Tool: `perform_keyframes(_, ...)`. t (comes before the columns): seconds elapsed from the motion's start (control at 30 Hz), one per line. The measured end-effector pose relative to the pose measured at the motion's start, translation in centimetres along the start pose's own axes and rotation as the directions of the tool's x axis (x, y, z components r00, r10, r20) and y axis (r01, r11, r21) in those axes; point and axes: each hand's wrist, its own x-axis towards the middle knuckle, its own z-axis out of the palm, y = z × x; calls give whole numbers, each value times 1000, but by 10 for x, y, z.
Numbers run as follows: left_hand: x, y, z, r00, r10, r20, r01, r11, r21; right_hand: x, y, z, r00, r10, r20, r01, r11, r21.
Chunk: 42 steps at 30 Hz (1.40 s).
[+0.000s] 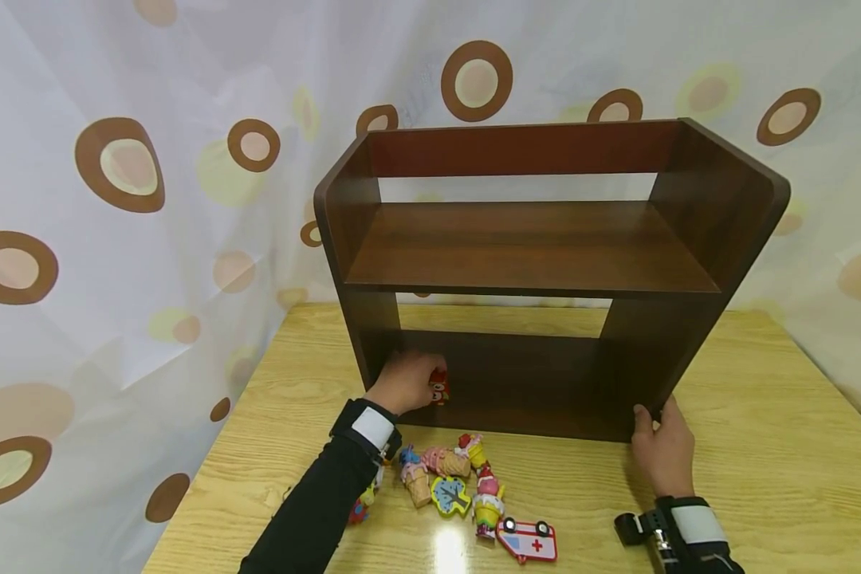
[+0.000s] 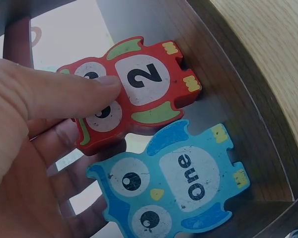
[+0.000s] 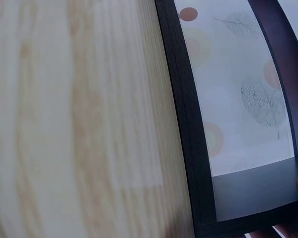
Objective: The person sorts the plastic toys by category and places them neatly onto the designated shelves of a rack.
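A red owl block [image 2: 139, 89] with a 2 on it is pinched between the thumb and fingers of my left hand [image 1: 405, 381]. It is on the lower level of a dark brown wooden shelf [image 1: 538, 247], near the left side panel. Beside it in the left wrist view stands a blue owl block [image 2: 188, 178] reading "One"; the head view hides that one behind my hand. My right hand [image 1: 666, 454] grips the lower front corner of the shelf's right side panel, thumb on the inner side and fingers outside.
In front of the shelf lie several toy ice cream cones [image 1: 445, 461], a tree block [image 1: 450, 496] and an ambulance block [image 1: 528, 540] on the wooden table [image 1: 782, 478]. More small toys [image 1: 362, 506] are partly hidden by my left sleeve. A patterned curtain [image 1: 186, 263] hangs behind.
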Motion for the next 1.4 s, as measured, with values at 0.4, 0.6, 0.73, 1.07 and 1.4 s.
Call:
perform_keyframes(0.4, -3, 4, -1, 996, 57, -70, -44, 984, 174, 1, 0, -1, 1000, -14, -14, 14, 1000, 12)
perform_keyframes(0.6, -10, 11, -16, 944, 208, -257, -146, 960, 239, 0, 0, -4, 1000, -14, -7, 15, 1000, 23)
perform_keyframes(0.73, -20, 17, -32, 908, 238, -344, -178, 964, 197, 3, -1, -2, 1000, -23, -16, 23, 1000, 19)
perform_keyframes(1.07, -82, 18, -48, 878, 154, -452, -183, 983, -22, -2, 0, 9, 999, -43, 3, 43, 999, 15)
perform_keyframes(1.4, -104, 50, -35, 859, 295, -419, -315, 949, 23, 0, -1, 5, 999, -31, 7, 31, 999, 23)
